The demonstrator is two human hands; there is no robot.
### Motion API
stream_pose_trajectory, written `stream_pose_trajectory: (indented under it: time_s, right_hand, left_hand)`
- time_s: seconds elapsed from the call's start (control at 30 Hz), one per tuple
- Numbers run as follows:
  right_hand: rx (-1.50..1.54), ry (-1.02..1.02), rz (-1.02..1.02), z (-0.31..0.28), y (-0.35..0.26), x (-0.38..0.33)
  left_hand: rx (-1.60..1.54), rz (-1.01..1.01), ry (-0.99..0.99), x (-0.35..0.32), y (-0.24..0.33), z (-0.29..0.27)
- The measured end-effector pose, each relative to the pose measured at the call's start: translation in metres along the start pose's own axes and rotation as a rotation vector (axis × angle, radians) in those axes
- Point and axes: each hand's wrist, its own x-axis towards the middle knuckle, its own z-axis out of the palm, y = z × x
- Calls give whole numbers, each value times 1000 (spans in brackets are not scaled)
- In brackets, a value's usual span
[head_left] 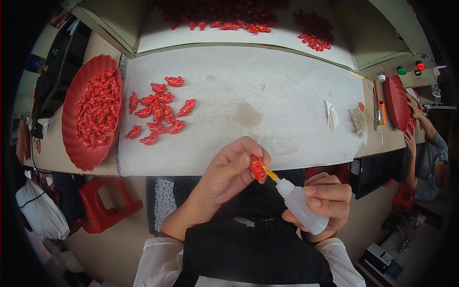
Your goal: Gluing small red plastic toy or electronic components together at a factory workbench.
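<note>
Between the fingertips of my left hand (233, 170) is a small red figurine (257, 167) with yellow markings, held in front of the table's near edge. My right hand (327, 201) grips a white squeeze bottle (307, 210), tilted so that its yellow tip (271, 174) meets or nearly meets the figurine; I cannot tell whether they touch. On the white paper (215, 119) to the left lies a loose group of similar red figurines (160, 112). Farther left, a red scalloped tray (71, 138) holds a heap of them.
A shelf box (330, 19) at the back holds more red pieces (229, 24). Crumpled tissues (332, 115) lie on the right of the paper. Beyond them, another person's hands (415, 107) work by a red tray (396, 103). A red stool (107, 203) stands at lower left.
</note>
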Motion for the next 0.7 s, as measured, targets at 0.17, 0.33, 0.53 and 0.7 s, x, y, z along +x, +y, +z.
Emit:
stream_pose_trajectory:
  time_s: [0.17, 0.33, 0.53, 0.7]
  right_hand:
    - [3, 2, -9, 0, 0, -1]
    - [0, 2, -15, -1, -2, -1]
    - [-12, -22, -15, 1, -2, -2]
    - [48, 32, 21, -5, 1, -4]
  left_hand:
    - [11, 16, -1, 0, 0, -2]
    - [35, 34, 3, 0, -1, -1]
    - [45, 44, 17, -3, 0, -3]
    - [78, 18, 99, 0, 0, 0]
